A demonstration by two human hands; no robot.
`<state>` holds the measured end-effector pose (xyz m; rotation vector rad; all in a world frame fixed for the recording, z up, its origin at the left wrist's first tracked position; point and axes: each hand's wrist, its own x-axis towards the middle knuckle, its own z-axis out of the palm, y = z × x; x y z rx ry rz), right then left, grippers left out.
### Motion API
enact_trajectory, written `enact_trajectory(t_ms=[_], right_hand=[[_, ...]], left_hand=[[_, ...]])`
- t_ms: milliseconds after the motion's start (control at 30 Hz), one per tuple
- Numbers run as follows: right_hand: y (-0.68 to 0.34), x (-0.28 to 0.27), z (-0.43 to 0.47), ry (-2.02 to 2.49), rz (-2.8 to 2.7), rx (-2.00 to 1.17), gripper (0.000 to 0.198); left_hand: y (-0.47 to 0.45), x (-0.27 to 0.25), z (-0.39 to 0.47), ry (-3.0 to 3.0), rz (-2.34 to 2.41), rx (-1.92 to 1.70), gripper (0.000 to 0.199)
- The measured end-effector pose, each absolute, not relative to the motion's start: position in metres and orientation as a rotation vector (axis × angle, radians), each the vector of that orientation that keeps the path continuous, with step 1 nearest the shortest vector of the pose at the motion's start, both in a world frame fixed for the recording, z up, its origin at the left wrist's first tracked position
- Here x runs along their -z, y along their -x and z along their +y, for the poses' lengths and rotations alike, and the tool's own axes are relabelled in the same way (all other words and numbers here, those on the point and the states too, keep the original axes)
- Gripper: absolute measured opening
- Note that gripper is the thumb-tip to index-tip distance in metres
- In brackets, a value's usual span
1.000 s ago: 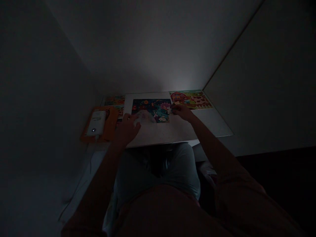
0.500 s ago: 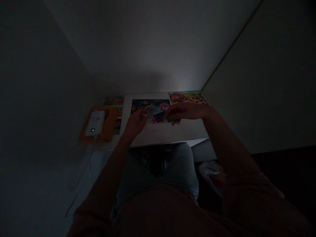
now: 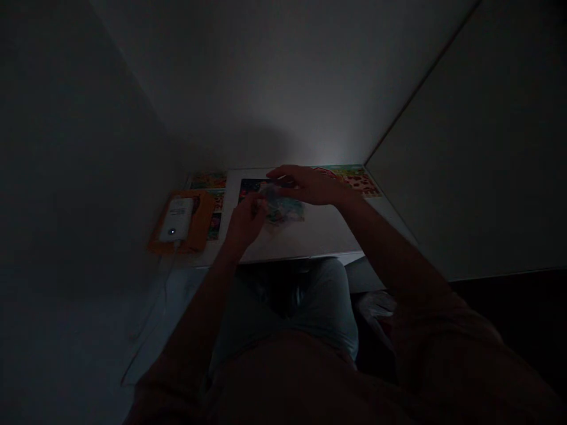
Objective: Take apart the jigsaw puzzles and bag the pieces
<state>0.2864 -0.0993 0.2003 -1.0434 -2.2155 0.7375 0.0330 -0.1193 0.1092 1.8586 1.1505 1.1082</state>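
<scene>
A: How far along, judging by sight?

B: Partway, at a guess. Can count 1 dark picture point(image 3: 248, 185) as laid flat on the bench point(image 3: 328, 236). Can't count the clear bag point(image 3: 270, 190) as put down yet.

A: Holding that bag where?

B: Over the dark picture, toward the left. Apparently pinching an edge of the bag with the left hand point(image 3: 248, 219), fingertips and thumb together.

A: And with the right hand point(image 3: 310, 185)?

B: Reaching in from the right, over the far part of the dark picture. Spread, with thumb apart from fingers. Can't tell about contact with the bag.

A: Seeing anything inside the bag?

B: Can't tell: too dim, too blurred. Can't tell printed colours from loose contents in the teal patch point(image 3: 287, 208) just below the bag, either. So can't say how much remains.

A: Then describe the bench.

B: Pale and flat, set against the far wall point(image 3: 274, 88). Carries a farm picture point(image 3: 357, 178) at far right, partly hidden by the right hand, and 3 small pictures point(image 3: 215, 226) at left. Also bears, at the left end, an orange box point(image 3: 201, 224) with a white device point(image 3: 177, 218) on top and a cable point(image 3: 165, 289) trailing near.

A: And the room?

B: Dim, with a pale wall point(image 3: 75, 206) at left and a plain panel point(image 3: 478, 177) at right. Shows jeans point(image 3: 332, 295) below the bench's near edge, and a plastic sack point(image 3: 376, 306) near right.
</scene>
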Motion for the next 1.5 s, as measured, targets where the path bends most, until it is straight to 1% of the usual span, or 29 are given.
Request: enact_trajectory(t_ms=[100,200,300,367,467,600,667,767,833,900,967,1067,1233,1367,1500], right_hand=[[-0.306,-0.177,-0.102,1.175,-2.064,-0.555,0.043],[-0.331,-0.131,-0.107,1.599,-1.903,-0.458,0.032],[-0.34,-0.08,-0.113,2.052,-1.741,-0.587,0.029],[-0.336,-0.056,-0.116,2.151,-1.483,-0.687,0.034],[-0.325,-0.04,-0.115,2.108,-1.194,-0.81,0.052],[-0.32,-0.045,-0.11,1.992,-1.053,-1.007,0.054],[-0.323,-0.052,-0.11,1.855,-0.9,-1.157,0.05],[-0.327,-0.059,-0.112,1.651,-0.642,-1.335,0.036],[-0.329,-0.061,-0.113,1.601,-0.547,-1.392,0.028],[-0.33,-0.06,-0.112,1.581,-0.504,-1.434,0.027],[-0.33,-0.058,-0.111,1.582,-0.507,-1.445,0.031],[-0.326,-0.055,-0.108,1.559,-0.569,-1.444,0.036],[-0.316,-0.046,-0.1,1.466,-0.739,-1.369,0.03],[-0.31,-0.037,-0.097,1.535,-0.877,-1.322,0.03],[-0.308,-0.035,-0.099,1.687,-1.17,-1.238,0.021]], left_hand=[[-0.02,-0.102,-0.118,-1.703,1.229,-1.185,0.023],[-0.003,-0.095,-0.118,-1.644,1.242,-1.278,0.024],[0.013,-0.086,-0.121,-1.659,1.28,-1.382,0.026],[0.02,-0.078,-0.123,-1.656,1.3,-1.401,0.026],[0.024,-0.062,-0.123,-1.576,1.269,-1.371,0.026],[0.023,-0.045,-0.124,-1.467,1.243,-1.401,0.028],[0.023,-0.04,-0.124,-1.438,1.244,-1.417,0.03],[0.025,-0.033,-0.125,-1.432,1.253,-1.419,0.033],[0.026,-0.026,-0.125,-1.398,1.247,-1.419,0.042],[0.028,-0.018,-0.123,-1.311,1.244,-1.407,0.056],[0.03,-0.01,-0.121,-1.22,1.249,-1.364,0.064],[0.034,0.0,-0.117,-1.147,1.255,-1.308,0.063],[0.037,0.006,-0.117,-1.113,1.218,-1.31,0.063],[0.035,0.002,-0.121,-1.128,1.192,-1.328,0.068],[0.031,-0.005,-0.125,-1.228,1.126,-1.407,0.067]])
